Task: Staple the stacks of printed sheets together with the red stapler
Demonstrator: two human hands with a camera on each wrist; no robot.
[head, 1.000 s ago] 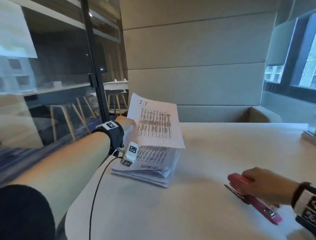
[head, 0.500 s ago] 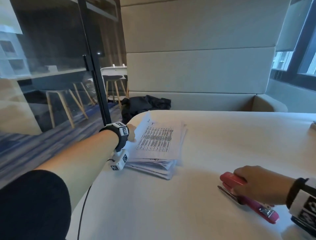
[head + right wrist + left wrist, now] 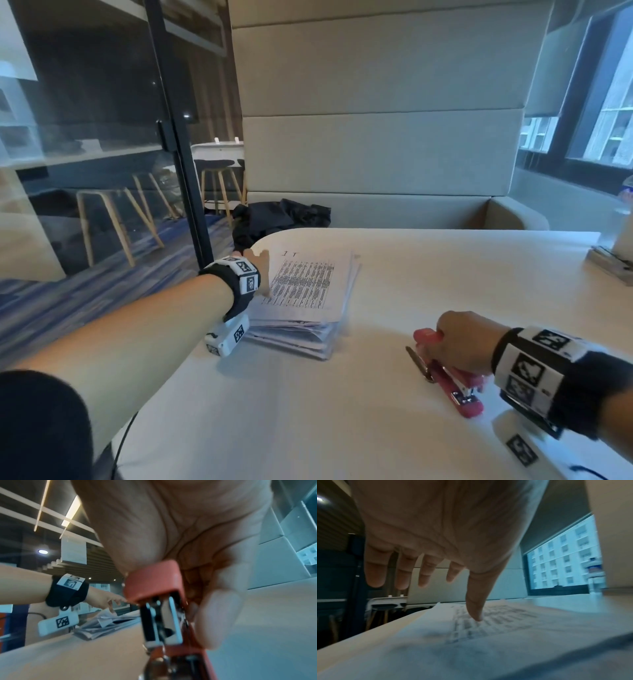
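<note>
Paper [image 3: 308, 294] lies in a loose, uneven pile on the table [image 3: 445, 267]. Just left of it the left hand [image 3: 440, 531], fingers spread, presses its thumb on top. Right of the pile, well apart, the right hand [image 3: 466, 346] grips the red stapler [image 3: 455, 387]. Unsquared edges could leave pages unstapled.

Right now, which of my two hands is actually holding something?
The right hand: it grips the red stapler on the table. The left hand holds nothing; its fingers are spread, thumb touching the paper stack.
</note>
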